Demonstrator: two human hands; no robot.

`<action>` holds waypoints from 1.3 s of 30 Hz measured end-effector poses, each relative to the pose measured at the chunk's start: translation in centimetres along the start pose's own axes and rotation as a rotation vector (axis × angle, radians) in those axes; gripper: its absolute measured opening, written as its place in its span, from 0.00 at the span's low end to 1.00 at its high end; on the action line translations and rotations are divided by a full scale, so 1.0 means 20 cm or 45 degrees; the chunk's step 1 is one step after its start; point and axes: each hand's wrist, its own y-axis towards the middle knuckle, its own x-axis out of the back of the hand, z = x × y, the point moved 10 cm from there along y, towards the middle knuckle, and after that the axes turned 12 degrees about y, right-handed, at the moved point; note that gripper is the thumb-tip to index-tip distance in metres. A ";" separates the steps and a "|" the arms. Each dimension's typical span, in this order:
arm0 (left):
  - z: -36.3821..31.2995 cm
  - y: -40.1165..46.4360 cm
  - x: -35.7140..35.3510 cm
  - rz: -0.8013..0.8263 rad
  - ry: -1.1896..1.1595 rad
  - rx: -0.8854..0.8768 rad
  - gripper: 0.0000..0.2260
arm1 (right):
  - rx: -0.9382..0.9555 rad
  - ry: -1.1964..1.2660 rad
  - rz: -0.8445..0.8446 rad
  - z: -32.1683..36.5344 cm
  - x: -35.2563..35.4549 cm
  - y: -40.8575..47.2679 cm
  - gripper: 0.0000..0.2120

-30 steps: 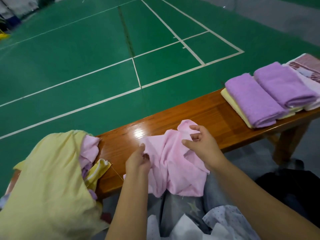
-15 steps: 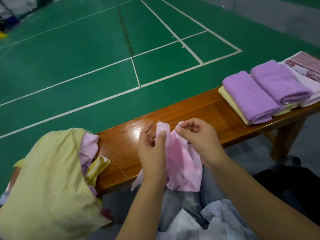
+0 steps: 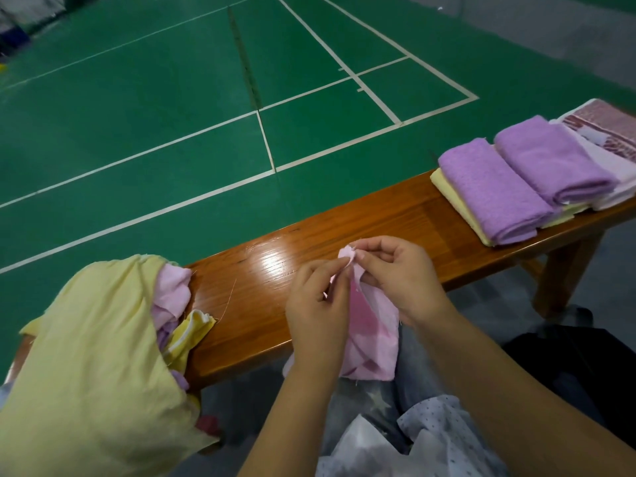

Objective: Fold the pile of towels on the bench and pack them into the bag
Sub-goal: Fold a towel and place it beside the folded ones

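A small pink towel (image 3: pixel 373 330) hangs over the near edge of the wooden bench (image 3: pixel 395 218). My left hand (image 3: pixel 318 304) and my right hand (image 3: pixel 401 275) pinch its top corners together above the bench. On the left end lies a loose pile of towels (image 3: pixel 93 356), a big yellow one draped over pink and purple ones. Folded purple towels (image 3: pixel 495 191) lie on a yellow one at the right end, beside a folded pink patterned towel (image 3: pixel 605 132). A dark shape, perhaps the bag (image 3: pixel 585 359), sits low at the right.
Green court floor (image 3: pixel 172 98) with white lines stretches beyond the bench. A bench leg (image 3: pixel 564 270) stands at the right. My lap with patterned cloth (image 3: pixel 430 435) is right below the hands.
The pink towel was spread crumpled on the bench; both hands have gathered its top edge and come together, so it now hangs narrow between them.
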 end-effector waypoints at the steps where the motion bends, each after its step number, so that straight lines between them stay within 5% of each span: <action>1: -0.02 0.00 0.00 -0.014 0.040 -0.060 0.08 | -0.023 0.007 0.018 -0.01 -0.01 0.00 0.07; 9: -0.04 -0.01 -0.06 0.024 0.139 -0.238 0.09 | -0.083 0.088 0.130 0.01 0.00 0.01 0.08; 15: 0.06 0.01 -0.20 0.527 -0.215 0.066 0.09 | -0.062 -0.179 0.125 0.02 0.13 0.04 0.10; 17: 0.10 0.06 -0.22 0.541 -0.222 0.153 0.09 | -0.060 -0.173 0.127 0.05 0.18 0.04 0.10; 20: 0.14 0.19 -0.29 0.612 -0.039 0.130 0.20 | -0.100 -0.243 0.211 0.07 0.22 0.02 0.12; 23: 0.11 0.26 -0.56 0.972 0.370 -0.241 0.30 | -0.178 -0.236 0.306 0.08 0.24 -0.01 0.14; 25: 0.16 0.27 -0.74 1.109 0.677 -0.435 0.29 | -0.214 -0.247 0.315 0.09 0.28 -0.02 0.15; 29: 0.32 0.29 -0.91 1.286 0.860 -0.384 0.21 | -0.247 -0.288 0.219 0.09 0.43 -0.02 0.15; 34: 0.34 0.36 -0.86 1.180 0.814 -0.222 0.04 | -0.270 -0.344 -0.003 0.08 0.66 0.01 0.12; 39: 0.37 0.49 -0.61 0.904 0.575 0.085 0.04 | -0.192 -0.301 -0.153 0.08 0.68 0.08 0.12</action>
